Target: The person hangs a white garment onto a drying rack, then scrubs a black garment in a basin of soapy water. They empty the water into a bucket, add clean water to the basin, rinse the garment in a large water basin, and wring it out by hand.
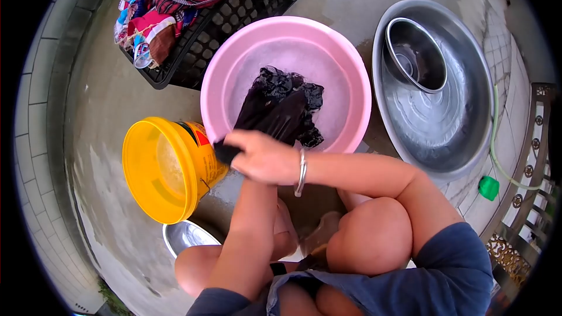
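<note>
A wet black garment lies bunched in soapy water inside the pink basin. One end of it is drawn up over the near rim to my hands. My right hand, with a silver bangle at the wrist, is closed on that end, and dark cloth sticks out past its fingers to the left. The left forearm comes up from below and passes under the right hand, so my left hand is almost fully hidden and its fingers do not show.
A black plastic crate with colourful clothes stands behind on the left. A yellow bucket and a metal basin are at my left. A large metal tub holding a metal bowl, plus a green hose, lie right.
</note>
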`<state>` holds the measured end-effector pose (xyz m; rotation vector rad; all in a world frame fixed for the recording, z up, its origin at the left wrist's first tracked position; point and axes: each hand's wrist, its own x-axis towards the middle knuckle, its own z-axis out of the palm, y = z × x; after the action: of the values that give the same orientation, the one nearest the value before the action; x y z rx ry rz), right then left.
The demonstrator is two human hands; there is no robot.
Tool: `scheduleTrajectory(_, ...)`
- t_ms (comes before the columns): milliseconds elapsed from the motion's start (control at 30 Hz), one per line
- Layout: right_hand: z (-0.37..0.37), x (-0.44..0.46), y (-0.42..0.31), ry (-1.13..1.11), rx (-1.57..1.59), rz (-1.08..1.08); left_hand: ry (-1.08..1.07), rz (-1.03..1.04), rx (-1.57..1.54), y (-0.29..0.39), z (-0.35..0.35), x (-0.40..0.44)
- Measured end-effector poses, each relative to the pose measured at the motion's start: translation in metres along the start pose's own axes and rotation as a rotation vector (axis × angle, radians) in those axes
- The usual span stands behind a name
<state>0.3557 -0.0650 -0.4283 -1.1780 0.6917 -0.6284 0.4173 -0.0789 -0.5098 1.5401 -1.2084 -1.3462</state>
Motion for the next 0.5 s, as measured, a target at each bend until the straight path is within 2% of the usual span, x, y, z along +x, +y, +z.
scheduleTrajectory(67, 0.015, -0.012, -0.005, -0.172, 0.046, -0.041, -0.017, 0.007, -0.066, 0.002, -0.005, 0.004)
scheduleTrajectory(133, 0.017, -0.010, 0.000, -0.229, 0.045, -0.121, -0.030, 0.007, -0.122, 0.004, -0.009, 0.008)
scheduleTrajectory(200, -0.008, -0.008, -0.015, -0.035, -0.275, -0.129, -0.038, 0.006, -0.163, 0.006, -0.010, 0.010)
scheduleTrajectory(233, -0.020, -0.013, -0.029, 0.138, -0.615, -0.007, -0.037, 0.008, -0.181, 0.007, -0.012, 0.013)
scheduleTrajectory(267, -0.027, -0.011, -0.013, 0.455, -0.818, -0.282, -0.035, 0.010, -0.191, 0.008, -0.013, 0.014)
scheduleTrajectory(333, -0.040, 0.004, 0.012, 0.749, -0.919, -0.416, -0.023, 0.014, -0.210, 0.009, -0.014, 0.015)
scheduleTrajectory(367, -0.041, 0.005, 0.014, 0.752, -0.917, -0.411, -0.016, 0.015, -0.203, 0.009, -0.014, 0.014)
scheduleTrajectory(433, -0.045, 0.008, 0.014, 0.501, -0.916, -0.172, 0.002, 0.020, -0.189, 0.009, -0.009, 0.010)
scheduleTrajectory(467, -0.042, 0.006, 0.012, 0.505, -0.911, -0.169, 0.010, 0.019, -0.169, 0.008, -0.006, 0.005)
scheduleTrajectory(500, -0.041, 0.005, 0.007, 0.401, -0.780, -0.096, 0.013, 0.021, -0.162, 0.009, -0.005, 0.003)
